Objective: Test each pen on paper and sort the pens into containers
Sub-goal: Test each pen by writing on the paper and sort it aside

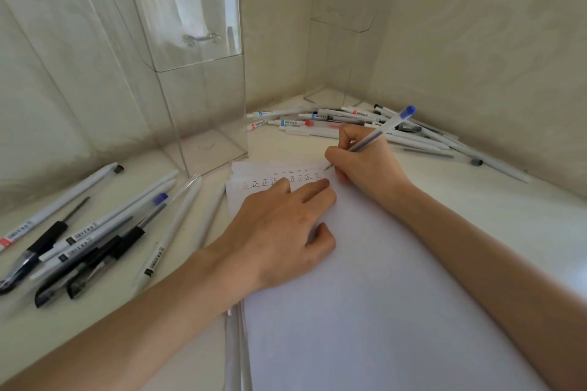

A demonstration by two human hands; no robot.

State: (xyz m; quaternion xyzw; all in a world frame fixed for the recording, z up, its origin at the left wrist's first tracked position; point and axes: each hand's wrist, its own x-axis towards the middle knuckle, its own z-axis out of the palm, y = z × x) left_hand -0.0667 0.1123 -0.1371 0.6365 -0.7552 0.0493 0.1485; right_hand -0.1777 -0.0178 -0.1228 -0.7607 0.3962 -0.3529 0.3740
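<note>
Head view: your right hand (365,165) pinches the blue-capped pen (390,122), tip touching the paper (381,311) near its far edge. Your left hand (279,232) lies flat on it. A pen pile (79,235) sits left, another pile (333,117) far right.

A cream-white table (502,222) runs back into a corner. Two pale walls with a faint marbled pattern rise from it: the back wall (276,25), crossed on its left part by straight slanting seams, and the right wall (495,41).

The pale table (482,206) bears white paper (381,311), two clear containers (203,124) and two scatterings of pens (95,241).
</note>
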